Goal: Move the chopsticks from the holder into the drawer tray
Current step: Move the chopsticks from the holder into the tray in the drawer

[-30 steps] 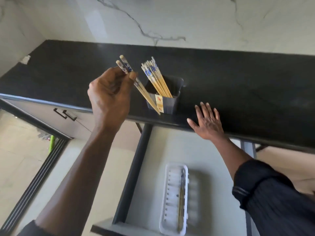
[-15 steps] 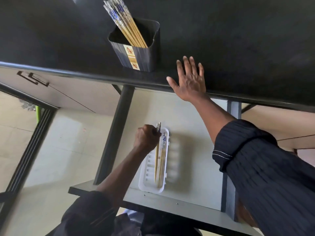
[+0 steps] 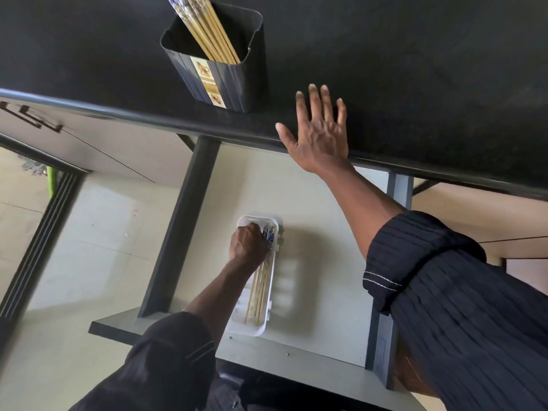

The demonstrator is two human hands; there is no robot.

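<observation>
Head view, looking down over worktop edge into open drawer.

Left hand: down in the drawer, over the far end of the white tray. Fingers curled closed around the patterned ends of a pair of chopsticks; whether the grip is tight or already loosening cannot be told, blur over the knuckles. Half a second ago the same hand held this pair tilted, tips just entering the tray; now the sticks lie flat along the tray's length, tips pointing toward 6 o'clock, beside at least one more stick already lying there. The hand has dropped lower and sits on the tray's 12 o'clock end.

Right hand: flat, palm down, fingers spread, on the front edge of the black worktop. Holds nothing. Same spot as in both earlier frames.

Holder: dark, square, upright on the worktop near its front edge, at 10 o'clock from the right hand, not touching it. Remaining chopsticks stand bundled inside, leaning toward 11 o'clock, upper ends cut off by the frame. Bundle unchanged since 0.5 s ago.

Drawer: pulled out, pale floor, tray left of centre near the front panel.

Camera has tipped further down than a second ago; the wall no longer shows.
</observation>
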